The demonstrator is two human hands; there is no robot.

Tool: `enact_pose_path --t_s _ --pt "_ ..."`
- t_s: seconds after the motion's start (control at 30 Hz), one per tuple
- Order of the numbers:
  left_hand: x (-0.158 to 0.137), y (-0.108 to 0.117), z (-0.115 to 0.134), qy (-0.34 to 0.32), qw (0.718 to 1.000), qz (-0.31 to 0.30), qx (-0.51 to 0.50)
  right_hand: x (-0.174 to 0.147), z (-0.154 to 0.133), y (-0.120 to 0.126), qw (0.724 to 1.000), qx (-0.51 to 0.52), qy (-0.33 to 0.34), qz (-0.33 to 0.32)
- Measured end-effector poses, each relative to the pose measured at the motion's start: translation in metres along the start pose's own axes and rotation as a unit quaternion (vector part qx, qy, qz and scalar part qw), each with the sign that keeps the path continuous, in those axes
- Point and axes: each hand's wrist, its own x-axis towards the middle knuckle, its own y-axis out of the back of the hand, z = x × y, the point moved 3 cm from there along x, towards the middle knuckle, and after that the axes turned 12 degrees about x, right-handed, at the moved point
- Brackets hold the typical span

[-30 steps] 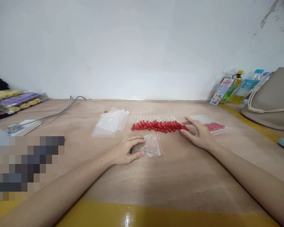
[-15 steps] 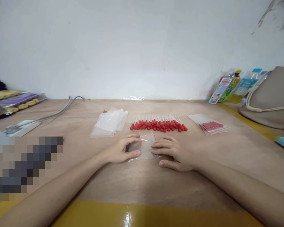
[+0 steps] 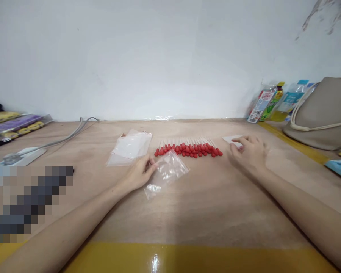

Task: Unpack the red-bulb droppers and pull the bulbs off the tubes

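Note:
My left hand (image 3: 142,170) pinches the left edge of a clear zip bag (image 3: 170,170), which lies tilted and crinkled over the table. Just behind it, several red-tipped white sticks (image 3: 187,149) lie in a row, red ends toward me; the bag's top corner reaches them. On the right, my right hand (image 3: 250,151) is over a flat bag (image 3: 230,138), its thumb and fingers apart and partly blurred. Most of that bag is hidden under the hand. Left of the sticks rests a stack of flat clear bags (image 3: 130,148).
A drink carton (image 3: 260,107), bottles (image 3: 288,102) and a grey bag with a cord (image 3: 318,117) stand at the right. A grey cable (image 3: 65,139) and packaged yellow and purple items (image 3: 19,123) lie at the left. Yellow tape (image 3: 125,258) runs along the front edge.
My right hand has left the clear zip bag and moved right, over the bags with red contents. My left hand has pinched the clear bag, which is now turned and partly raised.

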Motion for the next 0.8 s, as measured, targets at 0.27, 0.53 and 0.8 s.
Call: enact_pose_path --t_s 0.27,0.53,0.8 --pt "0.023 0.036 -0.076 0.218 0.956 0.193 0.02 0.008 0.037 -0.005 0.967 -0.152 -0.081 -0.188" --pt "0.023 0.034 -0.093 0.24 0.934 0.17 0.205 0.015 0.032 0.016 0.997 -0.055 -0.032 0.053" --pt "0.003 0.027 -0.005 -0.026 0.968 0.23 0.101 0.0 -0.052 0.031 0.931 0.343 -0.063 0.11"
